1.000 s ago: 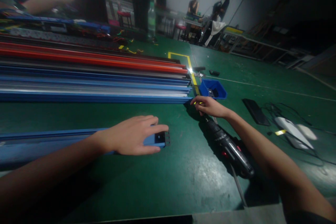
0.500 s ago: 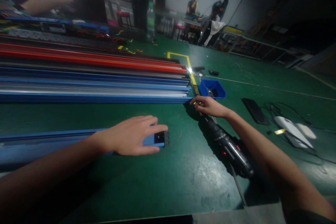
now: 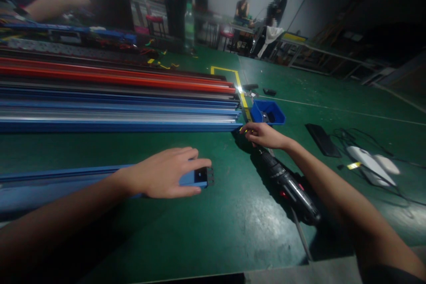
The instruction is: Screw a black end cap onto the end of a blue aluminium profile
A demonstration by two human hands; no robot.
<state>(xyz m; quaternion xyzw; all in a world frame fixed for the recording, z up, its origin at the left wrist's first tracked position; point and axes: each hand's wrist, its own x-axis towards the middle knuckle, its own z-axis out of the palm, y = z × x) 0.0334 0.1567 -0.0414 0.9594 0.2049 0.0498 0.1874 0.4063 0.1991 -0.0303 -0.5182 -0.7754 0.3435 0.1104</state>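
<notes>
My left hand [image 3: 173, 172] lies over the end of a blue rail [image 3: 100, 175], thumb on the near side and fingers on the far side. A black end piece [image 3: 201, 175] shows at the rail's tip beyond my fingers. My right hand [image 3: 258, 134] is bent with thumb and fingertips together, beside the near ends of several blue profiles [image 3: 149, 120]; what it pinches, if anything, is too small to make out. Below it a black power screwdriver [image 3: 288, 186] lies on the green surface.
A blue bin [image 3: 268, 112] with dark parts stands behind my right hand. Red profiles [image 3: 133, 77] lie beyond the blue ones. To the right are a black flat object [image 3: 322, 140], cables and a white device [image 3: 369, 166]. Another person's forearm [image 3: 58, 2] is upper left; people sit behind.
Both hands keep almost the same place and pose. The whole view has shifted slightly.
</notes>
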